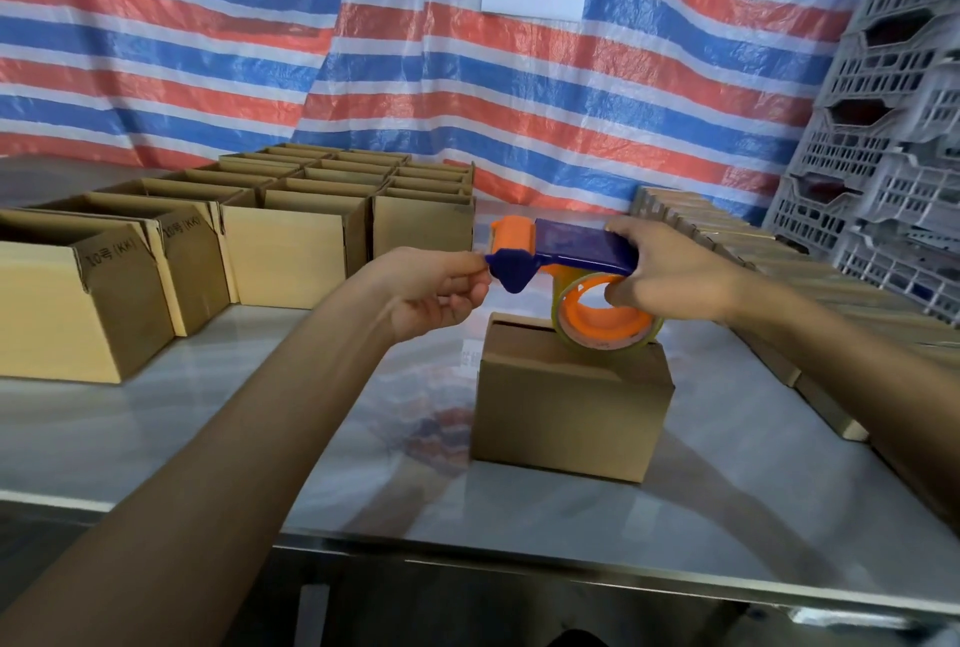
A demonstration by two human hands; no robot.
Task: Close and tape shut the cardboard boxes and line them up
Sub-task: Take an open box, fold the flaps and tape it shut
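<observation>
A small closed cardboard box stands on the steel table in front of me. Above it my right hand grips a blue and orange tape dispenser with a roll of clear tape, the roll just over the box's top. My left hand pinches at the dispenser's blue front end, beside the orange roller. Whether a strip of tape is between those fingers cannot be made out.
Several open cardboard boxes stand in rows at the left and back of the steel table. Flat folded cartons are stacked at the right. Grey plastic crates rise at the far right. A striped tarp hangs behind.
</observation>
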